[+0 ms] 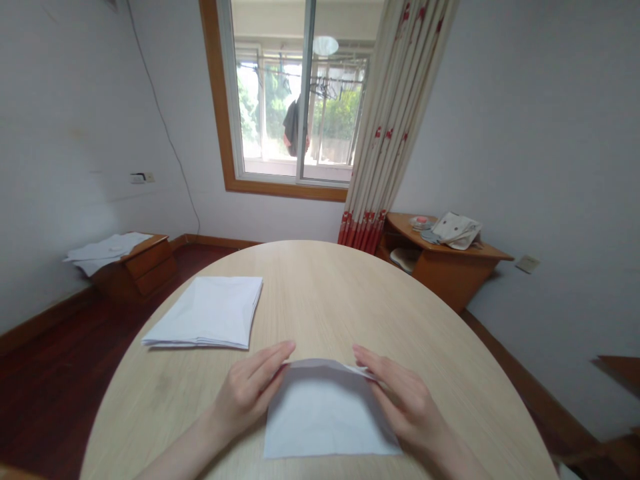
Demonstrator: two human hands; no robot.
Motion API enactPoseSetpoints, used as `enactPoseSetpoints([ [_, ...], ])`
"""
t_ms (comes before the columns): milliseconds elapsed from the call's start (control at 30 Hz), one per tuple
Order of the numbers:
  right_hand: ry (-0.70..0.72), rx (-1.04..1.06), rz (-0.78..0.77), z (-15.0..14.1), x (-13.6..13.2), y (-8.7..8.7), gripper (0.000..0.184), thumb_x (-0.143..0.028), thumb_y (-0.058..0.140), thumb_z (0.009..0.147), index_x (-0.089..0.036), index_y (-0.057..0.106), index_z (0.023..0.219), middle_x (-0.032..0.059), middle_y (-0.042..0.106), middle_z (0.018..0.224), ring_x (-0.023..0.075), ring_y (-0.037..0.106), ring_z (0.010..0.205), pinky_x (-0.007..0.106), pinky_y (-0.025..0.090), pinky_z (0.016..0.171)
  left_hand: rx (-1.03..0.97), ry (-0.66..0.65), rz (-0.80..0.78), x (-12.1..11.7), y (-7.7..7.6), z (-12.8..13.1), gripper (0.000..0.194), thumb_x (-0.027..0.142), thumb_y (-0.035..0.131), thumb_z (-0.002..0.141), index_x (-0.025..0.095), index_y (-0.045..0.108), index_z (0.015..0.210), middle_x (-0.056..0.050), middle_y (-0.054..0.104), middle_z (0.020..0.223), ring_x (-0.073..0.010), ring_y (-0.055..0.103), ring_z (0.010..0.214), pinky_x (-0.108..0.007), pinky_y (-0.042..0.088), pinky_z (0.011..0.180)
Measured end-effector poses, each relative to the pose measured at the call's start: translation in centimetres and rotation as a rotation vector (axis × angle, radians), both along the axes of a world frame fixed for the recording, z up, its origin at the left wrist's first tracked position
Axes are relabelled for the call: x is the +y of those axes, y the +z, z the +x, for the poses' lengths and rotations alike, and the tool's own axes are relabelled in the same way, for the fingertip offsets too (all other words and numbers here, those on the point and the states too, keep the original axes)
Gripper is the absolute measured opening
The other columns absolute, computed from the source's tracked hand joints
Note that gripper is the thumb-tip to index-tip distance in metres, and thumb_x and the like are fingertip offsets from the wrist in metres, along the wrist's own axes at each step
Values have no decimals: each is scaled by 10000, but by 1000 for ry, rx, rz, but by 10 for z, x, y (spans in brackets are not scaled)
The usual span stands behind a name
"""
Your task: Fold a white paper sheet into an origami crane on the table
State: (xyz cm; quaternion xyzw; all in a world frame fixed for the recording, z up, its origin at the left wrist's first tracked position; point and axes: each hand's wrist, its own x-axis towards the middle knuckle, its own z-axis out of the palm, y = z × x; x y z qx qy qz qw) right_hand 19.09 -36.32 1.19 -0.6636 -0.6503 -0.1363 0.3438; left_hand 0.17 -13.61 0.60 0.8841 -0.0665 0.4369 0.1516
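A white sheet of paper (pixel 330 417) lies before me on the round table, its far edge bent up and curving towards me. My left hand (pixel 253 383) grips the far left corner, the fingers over it and the thumb against the near side. At the opposite corner, my right hand (pixel 397 387) has the paper between thumb and fingers, where a folded layer shows along the edge. Fingertips of both hands point inward and are apart from each other. A stack of white paper (pixel 207 310) rests on the table beyond my left hand.
The round wooden table (pixel 320 280) fills the foreground. A low cabinet (pixel 150 263) with papers stands at the left wall. By the curtain (pixel 395 120) on the right, a corner cabinet (pixel 450 267) carries a cloth bag (pixel 456 230). A window (pixel 300 100) is straight ahead.
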Motion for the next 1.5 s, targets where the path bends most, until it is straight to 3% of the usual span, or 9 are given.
enactPoseSetpoints([
  [167,-92,99,153,-3,3,-5,370,-147,471,919,-246,477,1275,109,644,1169,235,618,1113,320,602,772,-20,54,-42,-2,-2,-1,503,135,423,981,295,330,1449,-68,627,1208,-183,661,1028,-279,546,910],
  [267,-129,70,202,-3,6,-6,371,-156,476,919,-246,446,1278,111,639,1116,252,613,1105,384,574,847,-11,76,-44,-2,-2,0,508,133,419,980,310,326,1447,-70,602,1216,-195,634,1070,-298,536,929],
  [400,-190,25,176,0,10,-8,430,-173,453,935,-251,372,1350,119,592,1206,259,587,1134,431,528,926,22,102,-47,-1,-2,1,507,119,411,972,308,331,1437,-88,553,1247,-215,586,1133,-329,519,947],
  [600,-273,-21,123,2,17,-14,544,-199,431,955,-263,221,1453,129,494,1326,276,480,1244,473,475,981,118,204,-1,3,-5,4,495,130,414,951,300,351,1412,-119,481,1319,-227,595,1072,-346,533,869],
  [767,-305,-58,90,-3,20,-16,605,-220,414,959,-261,127,1489,141,413,1388,300,413,1280,514,413,1010,236,219,63,5,-6,7,530,111,404,910,272,347,1412,-128,469,1363,-282,510,1194,-448,462,963],
  [933,-307,-58,-40,-2,19,-20,588,-239,408,955,-269,143,1479,155,390,1387,312,409,1263,540,399,998,313,207,93,5,-11,10,573,88,409,862,230,350,1415,-136,410,1430,-307,434,1269,-491,425,996],
  [1100,-138,65,-337,-3,17,-17,376,-228,422,941,-283,451,1313,110,467,1339,265,445,1236,478,411,1014,398,235,98,7,-18,11,536,122,439,861,224,417,1387,-125,411,1444,-308,462,1242,-493,439,980],
  [1200,-75,141,-509,-10,19,-10,336,-259,462,938,-270,525,1268,88,503,1319,244,438,1239,442,382,1048,494,228,98,9,-20,11,496,153,459,884,246,446,1371,-97,470,1413,-287,498,1217,-476,452,974],
  [1500,-46,276,-723,-17,20,0,653,-363,610,847,-238,373,1441,73,414,1459,266,328,1326,434,251,1127,639,54,156,-2,-27,11,549,66,394,883,235,393,1405,-55,447,1451,-200,422,1323,-466,279,1129],
])
